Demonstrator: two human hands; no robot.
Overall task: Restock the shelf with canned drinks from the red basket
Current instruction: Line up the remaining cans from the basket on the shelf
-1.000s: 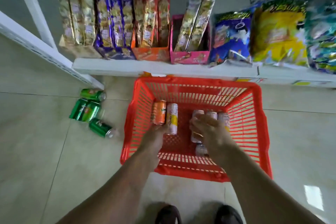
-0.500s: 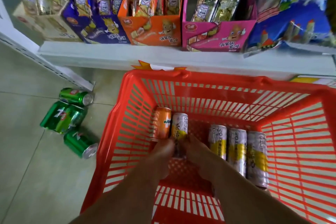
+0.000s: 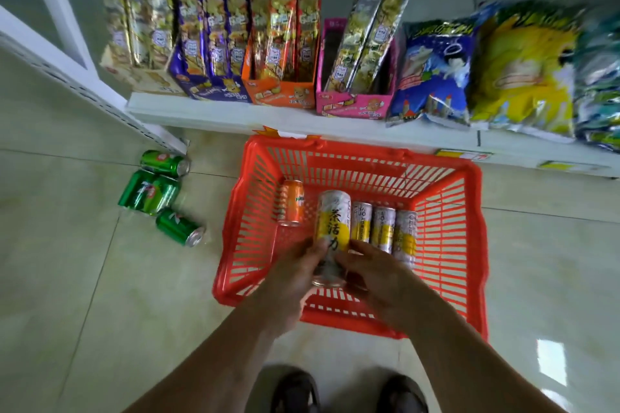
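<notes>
Both hands are on one white-and-yellow can (image 3: 332,228), lifted clear of the red basket (image 3: 469,245) floor. The left hand (image 3: 292,278) wraps the can's near end from the left; the right hand (image 3: 379,275) closes on the same end from the right. Fingers of both curl round it, so neither hand is free.

The can's long axis runs away from the hands, its far end pointing toward the shelf (image 3: 214,112) and tilted slightly up. It is held by the bottom third; most of the body sticks out beyond the fingers.

Ahead of the hands and above the basket's far rim lies the shelf edge. Its front is filled with snack boxes (image 3: 281,90) and bags (image 3: 432,70); no open slot for cans shows from here.

Just right of the held can, three matching cans (image 3: 384,228) lie side by side on the basket floor, axes parallel to the held one. Just left of it lies an orange can (image 3: 291,203). Well to the left of the left hand, outside the basket, green cans (image 3: 151,191) lie on the floor.

Judgement: the carry goes forward and up along the can's own axis. Both hands are equally near; either could take it alone. Stocking is at an early stage, with four cans left in the basket.
</notes>
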